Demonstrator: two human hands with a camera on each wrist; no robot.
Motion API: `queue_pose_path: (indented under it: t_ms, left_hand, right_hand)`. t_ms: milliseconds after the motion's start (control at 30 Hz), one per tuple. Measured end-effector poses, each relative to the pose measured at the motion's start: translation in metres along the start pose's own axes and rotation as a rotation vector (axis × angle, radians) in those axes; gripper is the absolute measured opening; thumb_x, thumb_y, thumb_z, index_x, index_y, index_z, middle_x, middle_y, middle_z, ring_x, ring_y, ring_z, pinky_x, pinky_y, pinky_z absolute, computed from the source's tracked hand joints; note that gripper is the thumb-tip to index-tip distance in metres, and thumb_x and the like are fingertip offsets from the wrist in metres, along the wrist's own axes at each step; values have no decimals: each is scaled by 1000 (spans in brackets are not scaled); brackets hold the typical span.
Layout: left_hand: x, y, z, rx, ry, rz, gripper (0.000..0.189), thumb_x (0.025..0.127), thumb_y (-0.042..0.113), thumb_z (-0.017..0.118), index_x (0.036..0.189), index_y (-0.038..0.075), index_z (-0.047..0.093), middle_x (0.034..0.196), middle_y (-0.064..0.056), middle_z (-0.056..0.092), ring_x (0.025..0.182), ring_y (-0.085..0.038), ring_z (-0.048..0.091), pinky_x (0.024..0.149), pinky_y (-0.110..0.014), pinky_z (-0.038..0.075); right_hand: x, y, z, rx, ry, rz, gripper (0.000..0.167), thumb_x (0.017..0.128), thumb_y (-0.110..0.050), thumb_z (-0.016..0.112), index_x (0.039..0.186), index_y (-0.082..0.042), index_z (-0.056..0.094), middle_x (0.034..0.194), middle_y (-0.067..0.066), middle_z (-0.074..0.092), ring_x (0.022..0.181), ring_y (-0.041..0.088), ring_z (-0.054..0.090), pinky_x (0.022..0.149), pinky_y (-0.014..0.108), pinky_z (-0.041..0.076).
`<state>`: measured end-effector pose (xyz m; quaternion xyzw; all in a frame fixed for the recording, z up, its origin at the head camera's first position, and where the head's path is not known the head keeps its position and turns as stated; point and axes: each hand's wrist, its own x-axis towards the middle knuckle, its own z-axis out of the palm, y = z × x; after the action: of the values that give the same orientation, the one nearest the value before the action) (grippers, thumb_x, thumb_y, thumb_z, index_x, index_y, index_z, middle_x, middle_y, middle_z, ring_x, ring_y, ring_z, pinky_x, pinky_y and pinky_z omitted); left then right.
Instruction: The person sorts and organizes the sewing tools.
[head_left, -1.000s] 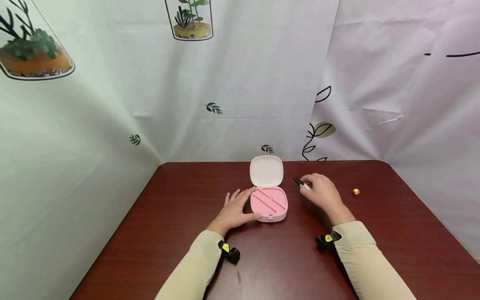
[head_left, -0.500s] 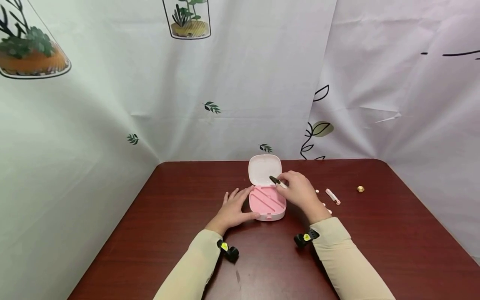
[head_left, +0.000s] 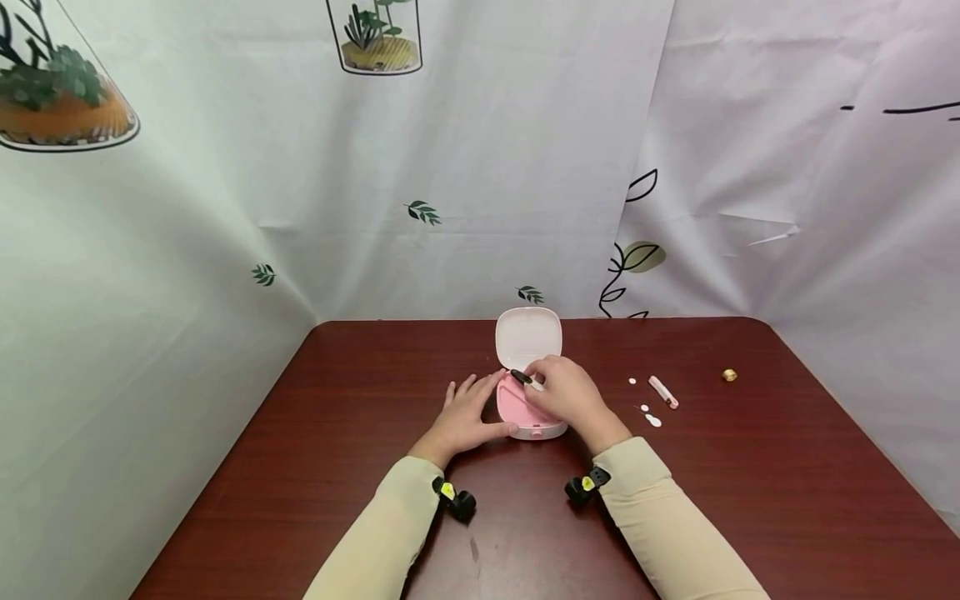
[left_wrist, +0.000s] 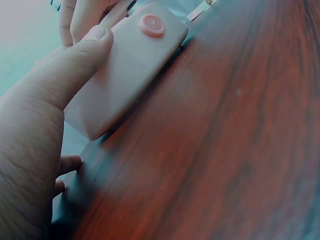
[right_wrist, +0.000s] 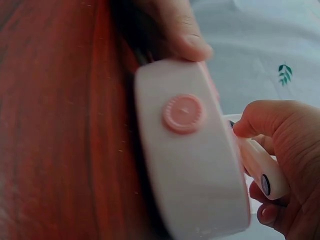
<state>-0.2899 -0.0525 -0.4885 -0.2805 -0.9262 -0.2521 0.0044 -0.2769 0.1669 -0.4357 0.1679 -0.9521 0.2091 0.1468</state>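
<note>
A small square case stands with its white lid (head_left: 528, 337) raised and its pink tray (head_left: 512, 406) facing up. My left hand (head_left: 465, 421) rests against its left side, fingers spread, thumb at the front corner. In the left wrist view, that thumb (left_wrist: 82, 60) lies along the rim of the white base (left_wrist: 135, 65), beside a round pink button (left_wrist: 152, 25). My right hand (head_left: 572, 396) is over the tray and hides its right part. Between thumb and fingers it pinches a slim white stick (right_wrist: 260, 167) with a dark end, held slantwise close over the tray.
Right of the case, a short pink-and-white stick (head_left: 663, 392) lies on the dark red table (head_left: 360, 483). Small white pieces (head_left: 654, 421) lie near it, and a little gold object (head_left: 729, 375) sits farther right. A printed white cloth (head_left: 480, 167) hangs behind the table.
My right hand has moved left with the slim stick, from beside the case to over the tray. The pink-and-white stick and white pieces have come into view. My left hand stays put.
</note>
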Motion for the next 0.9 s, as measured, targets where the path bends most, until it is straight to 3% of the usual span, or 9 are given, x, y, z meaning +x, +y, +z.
queue_pose_path:
  t_ms: [467, 900]
  left_hand:
    - [2, 0, 0, 20, -12, -9, 98, 83, 67, 67, 162, 30, 24, 161, -3, 36, 150, -39, 23, 118, -66, 6]
    - [-1, 0, 0, 15, -7, -8, 97, 83, 67, 68, 162, 30, 26, 161, -3, 38, 150, -39, 25, 118, -67, 7]
  right_hand:
    - [-4, -4, 8, -23, -9, -11, 22, 86, -25, 73, 101, -10, 77, 83, 0, 62, 74, 17, 56, 72, 38, 51]
    - [-7, -5, 12, -12, 13, -52, 12, 88, -20, 77, 99, -15, 78, 86, 0, 63, 74, 18, 60, 74, 41, 53]
